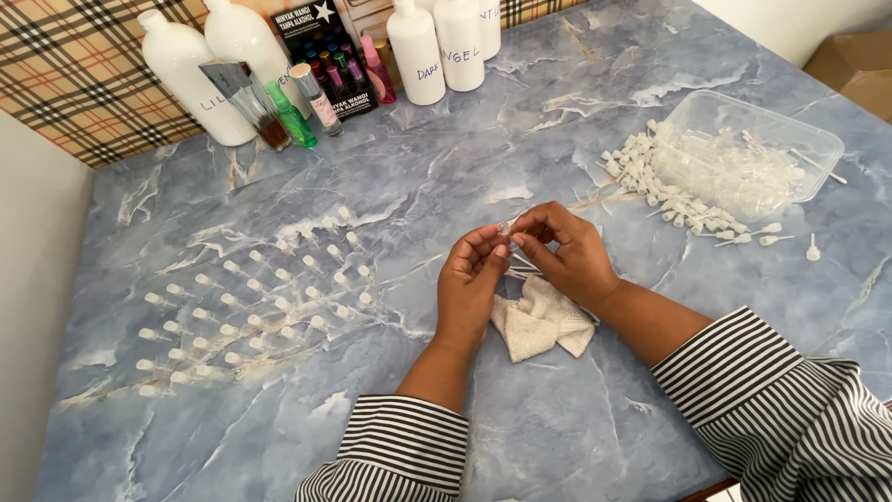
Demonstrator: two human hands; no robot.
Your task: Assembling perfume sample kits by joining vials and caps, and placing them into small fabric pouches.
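Packaging and containers, far side of hands

Beyond left hand (pixel 471 279): black printed box (pixel 321 42) flanked by white labelled bottles (pixel 190 84). Beyond right hand (pixel 569 256): clear plastic tub (pixel 753 149); brown carton (pixel 859 65) at corner.

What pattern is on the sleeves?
Black and white stripes on both sleeves, clearest in the head view.

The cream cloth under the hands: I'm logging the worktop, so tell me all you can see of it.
The small cream terry-like cloth lies crumpled and folded on the blue-grey marbled table, just below both hands. It looks soft and nubby. The right hand hides its upper edge; the left hand hides its left side. Whether either hand touches it is unclear.
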